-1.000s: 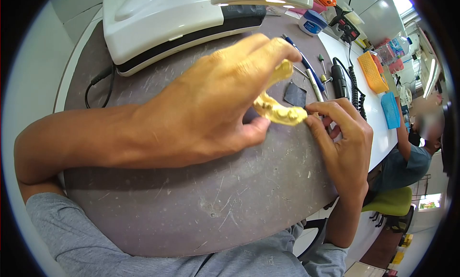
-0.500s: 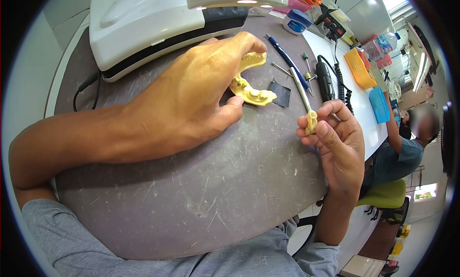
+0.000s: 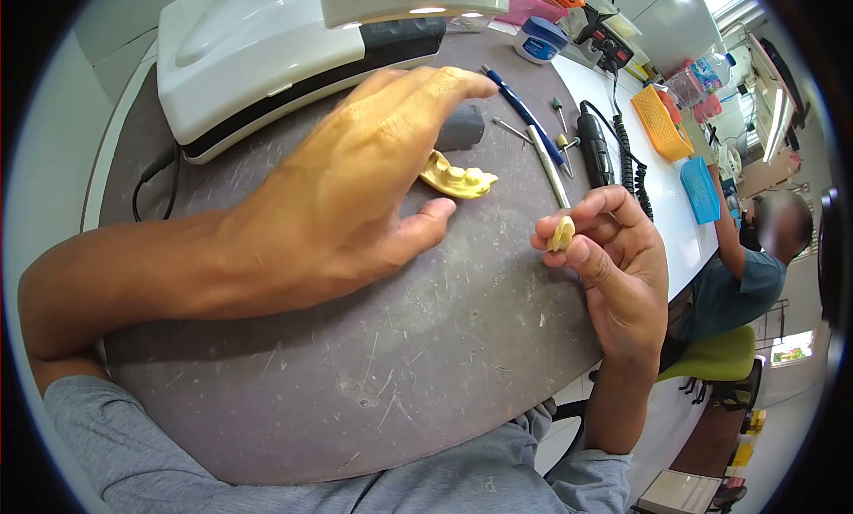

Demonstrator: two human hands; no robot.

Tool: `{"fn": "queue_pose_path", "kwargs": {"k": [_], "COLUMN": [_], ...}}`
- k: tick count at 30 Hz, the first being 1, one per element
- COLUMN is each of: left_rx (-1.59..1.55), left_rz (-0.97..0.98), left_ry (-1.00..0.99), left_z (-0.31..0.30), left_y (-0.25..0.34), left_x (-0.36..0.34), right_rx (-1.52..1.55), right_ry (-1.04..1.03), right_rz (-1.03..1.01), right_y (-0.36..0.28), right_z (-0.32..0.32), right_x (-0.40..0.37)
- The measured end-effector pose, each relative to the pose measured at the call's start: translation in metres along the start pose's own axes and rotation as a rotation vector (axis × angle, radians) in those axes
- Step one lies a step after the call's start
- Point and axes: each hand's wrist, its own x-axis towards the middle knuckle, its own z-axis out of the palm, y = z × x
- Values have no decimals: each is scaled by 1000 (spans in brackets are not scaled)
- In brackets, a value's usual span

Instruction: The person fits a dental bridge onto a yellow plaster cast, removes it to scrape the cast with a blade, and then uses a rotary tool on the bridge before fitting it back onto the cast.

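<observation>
Scratched bench (image 3: 426, 354); L hand (image 3: 355, 185) flat, fingers (image 3: 444, 80) wide over cast (image 3: 459, 180); R hand (image 3: 613, 265) upright, pinching tooth piece (image 3: 562, 233).

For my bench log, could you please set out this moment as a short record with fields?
left hand: open, fingers spread over the yellow dental cast, not gripping it
cast position: lying on the dark mat, partly under the fingers
right hand: pinching a small yellow piece between thumb and fingertips, above the mat's edge
beyond the cast: blue pen, black handpiece with coiled cord
back of mat: white machine
far right: seated person
</observation>
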Motion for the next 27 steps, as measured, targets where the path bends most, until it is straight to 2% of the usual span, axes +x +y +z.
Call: {"fn": "queue_pose_path", "kwargs": {"k": [2,6,8,9,11,13,15,18,24,27], "left_rx": [-5,51,-228,-225,-622,-715,-907,-982,-976,-1007], "left_rz": [68,154,101,100,-128,-178,-406,-361,-331,-356], "left_ry": [102,126,18,18,-118,-129,-202,-262,-210,-255], "left_z": [3,-4,-8,-7,-4,-1,-1,0,3,2], "left_y": [4,15,22,26,34,38,39,35,35,33], "left_x": [2,6,6,4,1,-2,-3,-1,-1,-1], "right_rx": [-10,29,45,63,83,113,126,132,141,130], "right_ry": [-8,-13,-22,-31,-43,-75,-97,-108,-116,-142], "right_rz": [-13,7,8,18,26,38,51,32,23,10], "right_y": [0,-2,-2,-2,-2,-2,-1,0,1,1], "right_z": [1,4,6,7,11,14,15,18,15,15], "right_x": [0,-3,-4,-4,-6,-7,-7,-7,-6,-6]}}
